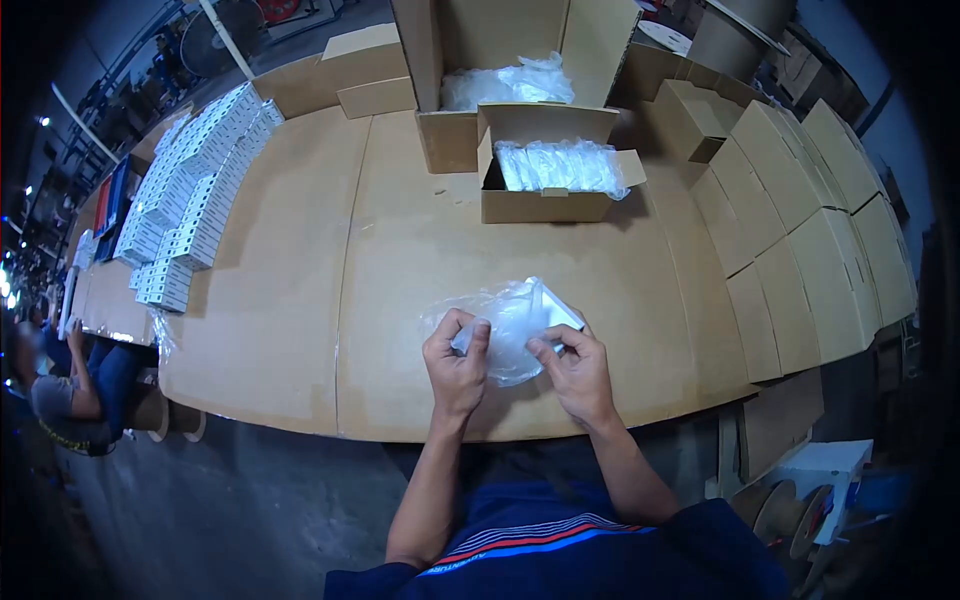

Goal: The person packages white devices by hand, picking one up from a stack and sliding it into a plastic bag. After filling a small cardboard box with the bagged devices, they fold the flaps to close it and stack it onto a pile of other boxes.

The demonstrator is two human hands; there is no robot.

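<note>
Both hands (515, 365) pinch a clear bag (510, 325), contents indistinct

Lighting: even, moderately bright overhead light on the tan cardboard-covered table (300, 300); soft short shadows beneath both hands. Glare: pale sheen on the clear crinkled plastic bag (512, 325) between the fingers. Distortion: strong fisheye curvature; black vignetted corners. Far-left background dim, blue-tinged, blurred.

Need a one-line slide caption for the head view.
Both hands, left and right, grip a clear plastic bag over a cardboard-covered table.
</note>
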